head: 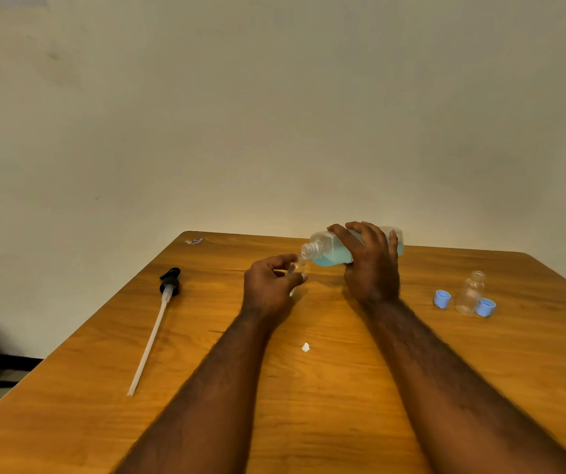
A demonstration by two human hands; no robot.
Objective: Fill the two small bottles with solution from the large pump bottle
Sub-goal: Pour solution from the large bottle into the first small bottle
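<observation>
My right hand [372,265] grips the large clear bottle [329,249] of blue solution, tipped on its side with its open neck pointing left. My left hand [269,285] holds a small clear bottle [296,268] right under that neck; my fingers hide most of it. A second small clear bottle [470,292] stands uncapped on the table at the right, with two blue caps, one [442,299] to its left and one [485,307] touching its base. The black pump head with its long white tube [158,323] lies on the table at the left.
The wooden table [309,405] has a rounded far left corner near a plain wall. A small white scrap [305,347] lies between my forearms. A small sticker [194,240] sits at the far left corner. Dark objects lie on the floor at the left.
</observation>
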